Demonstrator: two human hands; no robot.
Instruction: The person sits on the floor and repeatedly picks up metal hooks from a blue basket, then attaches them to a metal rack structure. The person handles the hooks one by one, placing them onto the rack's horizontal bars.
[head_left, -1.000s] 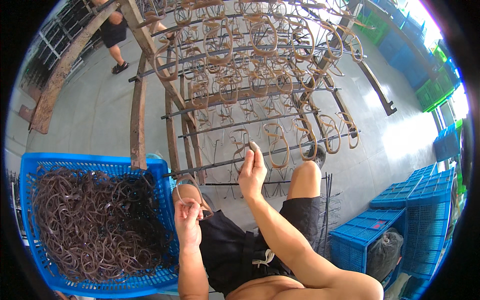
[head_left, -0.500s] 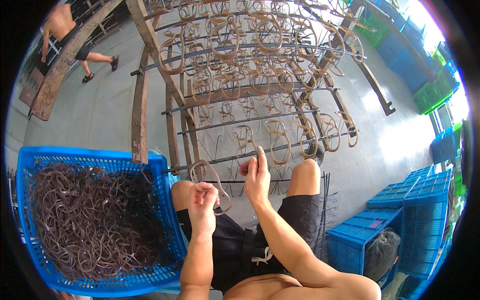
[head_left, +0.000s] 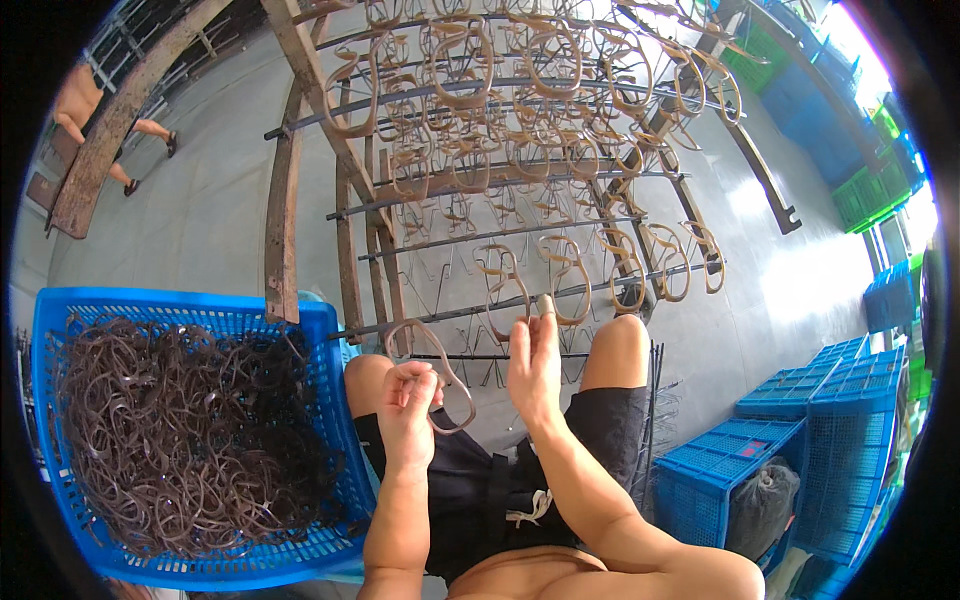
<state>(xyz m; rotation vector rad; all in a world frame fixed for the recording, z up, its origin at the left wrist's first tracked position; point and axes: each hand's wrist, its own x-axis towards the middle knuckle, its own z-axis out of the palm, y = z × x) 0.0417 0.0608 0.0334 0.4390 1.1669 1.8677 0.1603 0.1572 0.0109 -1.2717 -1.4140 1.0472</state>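
Note:
Near my left knee, my left hand (head_left: 407,405) is closed, its thumb and fingers pinching a thin brown flexible loop (head_left: 462,388), which stands up and bends round to the right of the hand. My right hand (head_left: 536,368) is raised in front of the rack's lower rods, with its fingers stretched upward and a pale cover (head_left: 545,304) on one fingertip. I see nothing held in it. Just beyond these fingers, a brown loop (head_left: 492,300) hangs on a dark rod, beside more such loops (head_left: 566,290).
A rack of wooden posts (head_left: 281,220) and dark rods carries many brown loops ahead. At my left stands a blue basket (head_left: 190,302) heaped with dark brown strips (head_left: 190,430). Blue crates (head_left: 735,450) are stacked at right. A person (head_left: 80,100) is at the far left.
My right hand has moved a little right, its fingers straighter and closer together. My left hand keeps the brown loop. The person in the background has moved left, and the view has shifted slightly.

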